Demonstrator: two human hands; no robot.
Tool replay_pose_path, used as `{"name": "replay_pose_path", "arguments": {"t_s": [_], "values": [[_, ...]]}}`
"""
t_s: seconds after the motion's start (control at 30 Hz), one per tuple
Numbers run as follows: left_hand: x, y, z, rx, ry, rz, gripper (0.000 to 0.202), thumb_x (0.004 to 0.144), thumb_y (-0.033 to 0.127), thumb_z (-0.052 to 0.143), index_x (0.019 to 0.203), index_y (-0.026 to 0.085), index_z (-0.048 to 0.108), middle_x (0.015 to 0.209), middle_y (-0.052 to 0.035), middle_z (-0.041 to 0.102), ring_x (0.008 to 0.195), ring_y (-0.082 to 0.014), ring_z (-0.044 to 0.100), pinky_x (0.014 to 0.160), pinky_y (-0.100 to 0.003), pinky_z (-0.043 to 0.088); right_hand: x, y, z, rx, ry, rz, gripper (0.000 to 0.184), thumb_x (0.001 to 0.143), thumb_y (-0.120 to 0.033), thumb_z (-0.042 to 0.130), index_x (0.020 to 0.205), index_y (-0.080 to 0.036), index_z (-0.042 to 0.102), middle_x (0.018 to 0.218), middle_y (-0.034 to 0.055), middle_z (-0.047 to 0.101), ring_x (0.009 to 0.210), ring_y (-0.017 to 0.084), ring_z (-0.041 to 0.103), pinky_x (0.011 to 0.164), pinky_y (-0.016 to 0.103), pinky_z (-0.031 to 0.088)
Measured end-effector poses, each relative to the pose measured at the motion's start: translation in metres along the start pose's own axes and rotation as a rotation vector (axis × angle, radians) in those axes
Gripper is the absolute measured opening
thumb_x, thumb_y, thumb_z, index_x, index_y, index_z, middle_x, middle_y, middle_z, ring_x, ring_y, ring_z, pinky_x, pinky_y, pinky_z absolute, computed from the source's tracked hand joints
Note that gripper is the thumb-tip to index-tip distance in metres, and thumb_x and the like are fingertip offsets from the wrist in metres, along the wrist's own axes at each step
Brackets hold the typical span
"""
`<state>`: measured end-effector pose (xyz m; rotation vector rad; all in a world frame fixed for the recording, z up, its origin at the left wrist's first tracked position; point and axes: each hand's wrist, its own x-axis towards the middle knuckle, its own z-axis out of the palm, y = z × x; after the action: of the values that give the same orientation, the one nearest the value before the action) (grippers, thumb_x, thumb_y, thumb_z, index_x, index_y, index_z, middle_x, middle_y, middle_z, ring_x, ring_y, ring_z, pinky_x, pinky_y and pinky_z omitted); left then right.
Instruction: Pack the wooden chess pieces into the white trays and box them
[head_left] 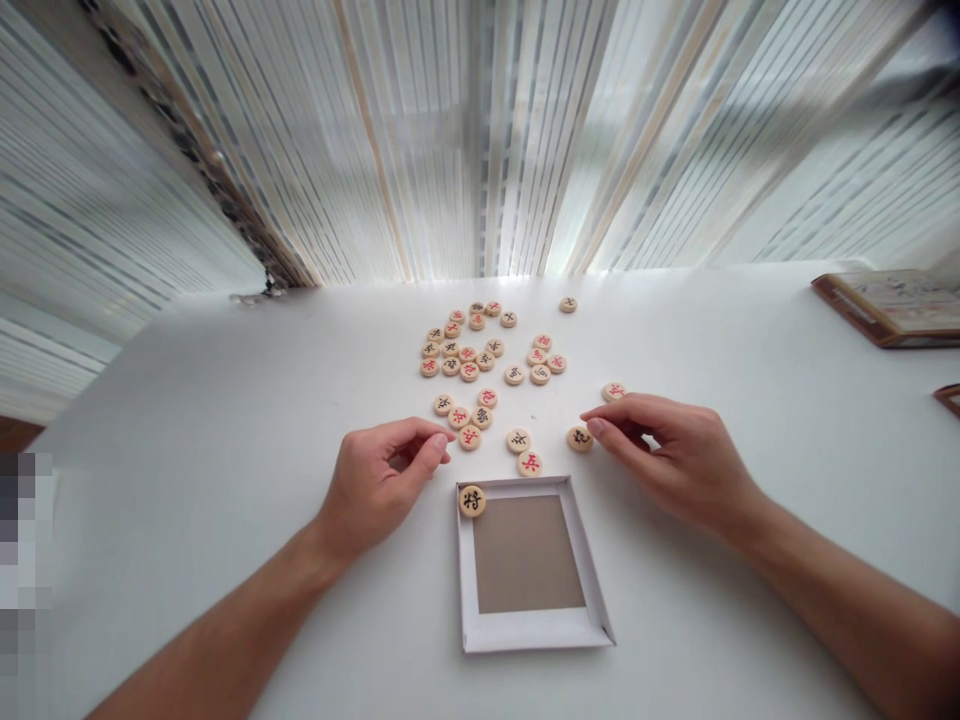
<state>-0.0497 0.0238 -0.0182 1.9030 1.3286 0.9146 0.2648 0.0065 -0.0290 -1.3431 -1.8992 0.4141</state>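
Observation:
My right hand [671,455] has its thumb and forefinger pinched at the upper right edge of a black-marked xiangqi piece [578,439], which sits at table level. My left hand [386,480] is loosely curled, thumb against the forefinger, with nothing visible between them. Just right of its fingertips lies a red-marked piece [469,438]. Between the hands are a black-marked piece [517,441] and a red-marked piece [529,464], touching each other. Below them stands a shallow white box tray [532,632] with a brown bottom. One larger black-marked piece [472,501] occupies its upper left corner.
Several more pieces lie face up in loose clusters farther back, with one lone piece [568,305] near the far edge. Another piece [614,392] lies just behind my right hand. A flat brown box [892,308] rests at the far right. String curtains [465,140] hang behind the white table [225,400].

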Motion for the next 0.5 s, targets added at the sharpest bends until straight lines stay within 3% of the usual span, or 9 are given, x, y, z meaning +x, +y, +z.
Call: {"name": "replay_pose_path", "arguments": {"t_s": [0.5], "values": [[-0.0002,0.0017,-0.0007,0.014,0.021,0.013,0.020,0.097,0.030,0.067,0.089,0.017,0.082,0.073,-0.0028,0.079,0.059,-0.0142,0.067,0.057,-0.022,0.053,0.0002,0.0002,0.0000,0.016,-0.002,-0.001,0.017,0.101,-0.024,0.064,0.089,-0.020,0.076,0.074,0.0032,0.074,0.053,0.014,0.048,0.053,0.029,0.042]]}}
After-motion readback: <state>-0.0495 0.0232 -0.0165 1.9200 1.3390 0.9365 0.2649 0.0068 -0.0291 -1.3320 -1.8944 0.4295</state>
